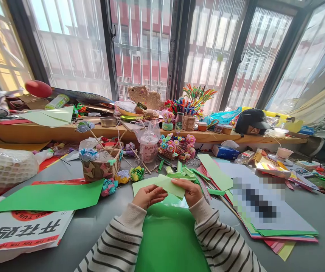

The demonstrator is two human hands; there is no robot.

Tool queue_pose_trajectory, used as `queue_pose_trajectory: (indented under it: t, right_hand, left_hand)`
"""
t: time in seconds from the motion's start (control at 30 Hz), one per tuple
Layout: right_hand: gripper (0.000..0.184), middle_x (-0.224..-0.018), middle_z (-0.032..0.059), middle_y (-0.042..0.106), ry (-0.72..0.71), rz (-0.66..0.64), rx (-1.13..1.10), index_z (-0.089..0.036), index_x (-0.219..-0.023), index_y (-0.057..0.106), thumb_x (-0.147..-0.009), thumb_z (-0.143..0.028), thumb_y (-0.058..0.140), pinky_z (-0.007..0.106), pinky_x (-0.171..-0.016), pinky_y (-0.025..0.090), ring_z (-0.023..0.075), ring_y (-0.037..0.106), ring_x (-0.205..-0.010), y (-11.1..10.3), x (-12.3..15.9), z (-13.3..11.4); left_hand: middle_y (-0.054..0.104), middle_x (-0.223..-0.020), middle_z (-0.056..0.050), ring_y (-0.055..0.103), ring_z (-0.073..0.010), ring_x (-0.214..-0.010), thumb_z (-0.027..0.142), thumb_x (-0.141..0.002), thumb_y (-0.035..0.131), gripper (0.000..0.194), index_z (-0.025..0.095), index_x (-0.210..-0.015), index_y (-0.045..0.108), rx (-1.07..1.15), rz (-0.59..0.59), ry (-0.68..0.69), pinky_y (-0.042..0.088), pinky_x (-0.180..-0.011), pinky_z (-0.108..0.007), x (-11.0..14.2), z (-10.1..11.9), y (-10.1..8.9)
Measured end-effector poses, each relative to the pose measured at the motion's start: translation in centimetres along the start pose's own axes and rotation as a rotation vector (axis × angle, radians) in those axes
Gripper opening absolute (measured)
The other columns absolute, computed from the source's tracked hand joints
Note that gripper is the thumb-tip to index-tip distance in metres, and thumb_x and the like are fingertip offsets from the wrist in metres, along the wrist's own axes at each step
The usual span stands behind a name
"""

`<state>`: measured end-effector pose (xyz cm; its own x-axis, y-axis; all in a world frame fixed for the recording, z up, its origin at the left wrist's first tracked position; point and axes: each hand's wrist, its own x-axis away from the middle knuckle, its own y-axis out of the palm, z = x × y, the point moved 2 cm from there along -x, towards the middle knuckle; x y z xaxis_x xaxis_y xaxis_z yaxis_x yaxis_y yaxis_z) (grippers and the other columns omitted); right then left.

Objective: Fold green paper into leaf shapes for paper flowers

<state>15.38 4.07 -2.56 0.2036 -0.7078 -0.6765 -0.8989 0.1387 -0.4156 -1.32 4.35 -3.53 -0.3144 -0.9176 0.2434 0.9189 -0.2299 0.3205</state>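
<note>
A small pale green sheet of paper (165,183) is held between my two hands over the desk. My left hand (148,194) grips its left part, with thumb and fingers close together. On its right side, my right hand (190,191) pinches the paper's edge. Another pale green piece (140,184) shows behind my left hand; whether it belongs to the same sheet I cannot tell. Below my hands lies a glossy bright green surface (170,238). Just beyond my right hand are several folded green paper strips (183,173).
To the right is a stack of coloured paper (287,223). On the left a green sheet (51,195) overlaps a printed white bag (23,234). Behind stand a flower basket (101,168), a plastic cup (148,149) and a cluttered ledge (117,132) below windows.
</note>
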Motion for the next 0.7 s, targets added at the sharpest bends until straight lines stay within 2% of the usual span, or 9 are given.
queue_pose_trajectory:
  t: [0.27,0.43,0.5,0.57,0.63,0.7]
  right_hand:
    - [0.048,-0.095,0.0030,0.059,-0.020,-0.036,0.008,-0.022,-0.093,0.058,-0.060,0.003,0.036,0.031,-0.076,0.044,0.0166,0.054,-0.087,0.4,0.2,0.1]
    - [0.046,-0.103,0.0032,0.054,0.016,-0.183,-0.150,-0.023,-0.092,0.058,-0.057,0.001,0.038,0.033,-0.079,0.041,0.0177,0.049,-0.094,0.6,0.0,-0.5]
    - [0.042,-0.109,0.0036,0.049,0.105,-0.219,-0.307,-0.022,-0.092,0.057,-0.058,-0.003,0.041,0.033,-0.078,0.041,0.0188,0.045,-0.099,0.6,-0.1,-0.6]
    - [0.032,-0.107,0.0053,0.051,0.237,-0.170,-0.491,-0.020,-0.088,0.058,-0.062,-0.010,0.043,0.032,-0.075,0.042,0.0192,0.046,-0.097,0.6,-0.1,-0.5]
    - [0.020,-0.094,0.0066,0.057,0.389,-0.079,-0.635,-0.018,-0.080,0.059,-0.066,-0.020,0.045,0.032,-0.071,0.044,0.0184,0.052,-0.087,0.6,-0.2,0.0]
    - [0.021,-0.078,0.0061,0.060,0.540,-0.028,-0.685,-0.016,-0.075,0.059,-0.067,-0.032,0.047,0.031,-0.062,0.046,0.0172,0.055,-0.074,0.8,-0.1,0.6]
  left_hand:
    - [0.065,-0.059,-0.004,0.061,-0.0141,-0.062,0.024,-0.048,0.069,0.021,0.011,-0.062,0.060,0.056,0.076,0.041,0.049,-0.059,-0.020,-0.2,-0.2,-0.2]
    - [0.063,-0.054,0.000,0.059,-0.0103,-0.053,0.017,-0.048,0.069,0.014,0.012,-0.058,0.060,0.148,0.202,0.106,0.049,-0.056,-0.018,-0.4,0.0,-0.7]
    - [0.062,-0.050,0.002,0.058,-0.0089,-0.050,0.017,-0.046,0.070,0.015,0.013,-0.056,0.059,0.168,0.256,0.144,0.048,-0.053,-0.017,-0.4,0.2,-1.0]
    - [0.061,-0.047,0.002,0.057,-0.0085,-0.047,0.020,-0.043,0.071,0.018,0.013,-0.053,0.059,0.136,0.258,0.137,0.048,-0.051,-0.017,-0.3,0.4,-1.0]
    - [0.061,-0.045,0.001,0.057,-0.0096,-0.046,0.024,-0.041,0.071,0.021,0.013,-0.054,0.060,0.043,0.196,0.093,0.047,-0.051,-0.018,-0.1,0.4,-0.7]
    - [0.062,-0.047,-0.001,0.058,-0.0118,-0.048,0.030,-0.043,0.069,0.025,0.011,-0.058,0.062,-0.088,0.092,0.043,0.047,-0.052,-0.020,0.1,0.1,-0.2]
